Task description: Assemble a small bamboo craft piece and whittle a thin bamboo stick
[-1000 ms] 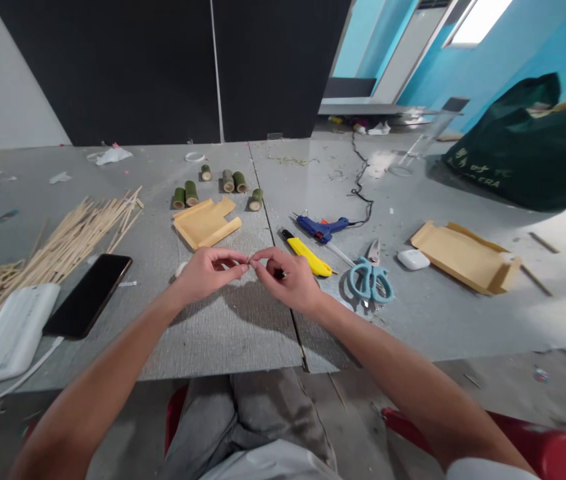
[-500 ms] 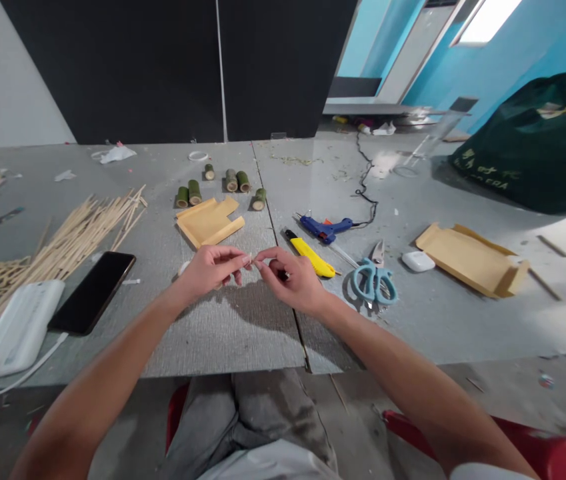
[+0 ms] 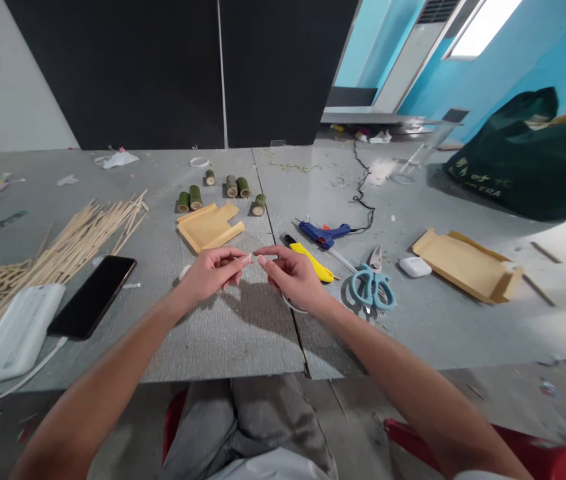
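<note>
My left hand (image 3: 213, 273) and my right hand (image 3: 293, 275) meet above the grey table, fingertips almost touching. Thumb and forefinger of each are pinched together; whatever lies between them is too small to make out. Under my right wrist shows part of a white ring (image 3: 294, 307). A yellow utility knife (image 3: 315, 263) lies just beyond my right hand. Past my left hand is a folded piece of brown card (image 3: 209, 227). Blue-handled scissors (image 3: 373, 287) and a blue glue gun (image 3: 323, 233) rest to the right.
Several short bamboo pieces (image 3: 195, 198) stand or lie behind the card. On the left are a heap of thin wooden sticks (image 3: 77, 240), a black phone (image 3: 93, 297) and a white power bank (image 3: 17, 333). A white earbud case (image 3: 415, 267), a brown card tray (image 3: 467, 267) and a dark green bag (image 3: 513, 167) occupy the right.
The right fingers have straightened a little and the right hand has turned slightly. A white ring now shows below it. The camera view has shifted slightly.
</note>
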{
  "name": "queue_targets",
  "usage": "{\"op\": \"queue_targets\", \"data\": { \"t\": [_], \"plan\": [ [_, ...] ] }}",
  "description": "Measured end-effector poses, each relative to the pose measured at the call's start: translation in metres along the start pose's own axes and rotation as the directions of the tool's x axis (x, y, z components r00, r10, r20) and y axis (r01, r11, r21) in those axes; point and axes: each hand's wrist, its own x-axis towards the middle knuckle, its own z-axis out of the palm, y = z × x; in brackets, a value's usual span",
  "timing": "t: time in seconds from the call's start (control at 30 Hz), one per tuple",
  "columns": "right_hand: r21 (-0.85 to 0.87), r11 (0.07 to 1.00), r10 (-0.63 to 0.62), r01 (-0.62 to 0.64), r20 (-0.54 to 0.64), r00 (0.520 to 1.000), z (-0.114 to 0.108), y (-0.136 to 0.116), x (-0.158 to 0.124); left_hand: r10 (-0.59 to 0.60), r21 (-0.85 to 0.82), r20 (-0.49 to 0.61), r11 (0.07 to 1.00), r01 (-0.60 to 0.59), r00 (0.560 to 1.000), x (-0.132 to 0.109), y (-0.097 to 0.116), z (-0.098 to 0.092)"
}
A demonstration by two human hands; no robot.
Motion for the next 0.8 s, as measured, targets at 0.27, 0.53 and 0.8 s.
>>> {"op": "queue_targets", "data": {
  "t": [0.27,0.53,0.8],
  "plan": [
    [0.151,0.987,0.057,-0.061,0.033,0.998,0.0033,0.005,0.0023,0.036,0.07,0.024,0.997,-0.038,0.999,-0.0016,-0.002,0.0017],
    [0.274,0.956,0.1,-0.108,0.042,0.994,0.0042,0.0044,0.0041,-0.001,0.007,0.091,1.0,0.001,0.996,-0.0029,-0.001,-0.001],
    [0.451,0.87,0.221,-0.202,0.009,0.975,0.0006,-0.003,0.0055,0.014,0.028,0.104,0.999,-0.017,0.994,-0.0027,-0.0027,-0.0028]
  ]
}}
